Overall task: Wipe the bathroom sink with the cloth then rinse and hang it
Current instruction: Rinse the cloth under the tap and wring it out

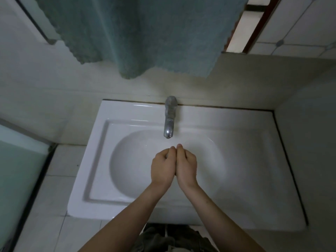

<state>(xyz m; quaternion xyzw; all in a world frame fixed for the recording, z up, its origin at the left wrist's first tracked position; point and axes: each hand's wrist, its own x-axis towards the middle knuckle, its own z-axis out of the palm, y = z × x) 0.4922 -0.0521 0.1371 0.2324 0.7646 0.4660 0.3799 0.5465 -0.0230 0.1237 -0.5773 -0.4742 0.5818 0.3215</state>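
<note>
The teal cloth (145, 33) hangs from above against the wall, over the back of the white sink (98, 160). A chrome faucet (170, 120) stands at the sink's back edge; I see no water running from it. My left hand (162, 166) and my right hand (186, 165) are pressed side by side over the basin, just below the spout. Their backs face up and the fingers bend gently toward the faucet. Neither hand holds anything, and the palms are hidden.
White tiled counter (60, 188) surrounds the sink on the left and front. A frosted glass panel (16, 170) stands at the left. A wall (309, 142) closes in the right side. At the upper right is a wooden frame (254, 28).
</note>
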